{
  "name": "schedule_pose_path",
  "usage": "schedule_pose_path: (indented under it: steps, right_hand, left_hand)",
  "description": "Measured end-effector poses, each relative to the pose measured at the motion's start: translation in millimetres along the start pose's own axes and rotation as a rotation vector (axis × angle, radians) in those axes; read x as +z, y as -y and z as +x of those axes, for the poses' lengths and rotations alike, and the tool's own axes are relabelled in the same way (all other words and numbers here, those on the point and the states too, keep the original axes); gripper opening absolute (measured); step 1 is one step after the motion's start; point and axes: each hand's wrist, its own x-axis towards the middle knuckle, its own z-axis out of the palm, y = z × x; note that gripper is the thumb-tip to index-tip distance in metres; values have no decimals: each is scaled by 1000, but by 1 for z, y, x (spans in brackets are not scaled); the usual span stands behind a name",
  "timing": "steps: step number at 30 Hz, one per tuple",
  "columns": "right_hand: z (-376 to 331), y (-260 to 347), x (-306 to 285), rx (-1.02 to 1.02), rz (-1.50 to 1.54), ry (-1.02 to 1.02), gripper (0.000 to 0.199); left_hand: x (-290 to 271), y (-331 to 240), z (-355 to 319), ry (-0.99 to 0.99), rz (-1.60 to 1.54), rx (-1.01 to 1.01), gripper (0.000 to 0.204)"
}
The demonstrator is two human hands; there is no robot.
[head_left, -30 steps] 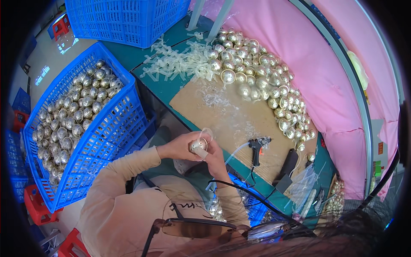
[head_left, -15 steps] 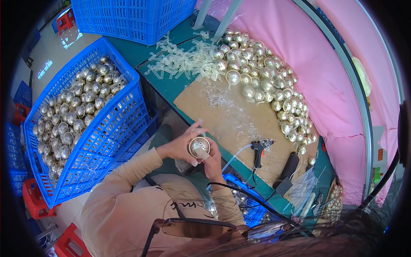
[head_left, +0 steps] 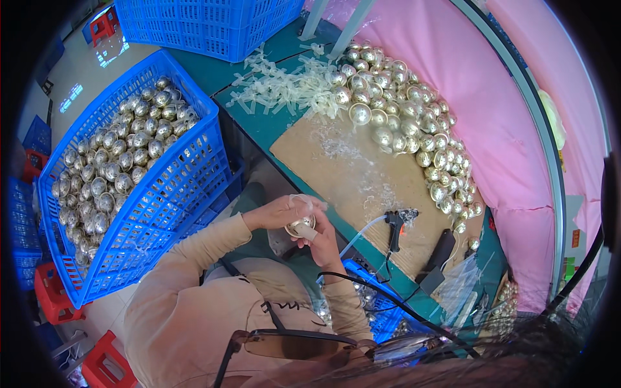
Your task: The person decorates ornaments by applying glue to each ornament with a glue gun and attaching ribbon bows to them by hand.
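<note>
Both hands meet in front of my chest at the table's near edge. My left hand (head_left: 279, 211) and my right hand (head_left: 321, 238) together hold one shiny silver-gold ball ornament (head_left: 300, 226). A whitish translucent piece shows at my left fingertips above the ball. A heap of the same metallic balls (head_left: 407, 123) lies on the table further back. A blue basket (head_left: 139, 171) on my left holds many more of them.
A black glue gun (head_left: 394, 223) with a white cord lies on the brown board (head_left: 362, 181). Pale plastic strips (head_left: 284, 87) are piled behind it. A second blue crate (head_left: 207, 26) stands at the back. Pink cloth (head_left: 511, 129) covers the right side. Red stools (head_left: 55, 301) stand at lower left.
My hands have kept hold of the ball and turned it slightly; they have shifted a little toward my body. The view has tilted a bit.
</note>
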Motion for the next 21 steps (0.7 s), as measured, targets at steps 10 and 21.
schedule_pose_path:
  steps: [10, 21]
  right_hand:
    - [0, -10, -5, 6, 18, -21, 54]
    - [-3, -11, -2, 12, 147, 1, 59]
  left_hand:
    - [10, -2, 0, -197, 94, 56, 34]
    - [6, 4, 4, -246, 358, 251, 33]
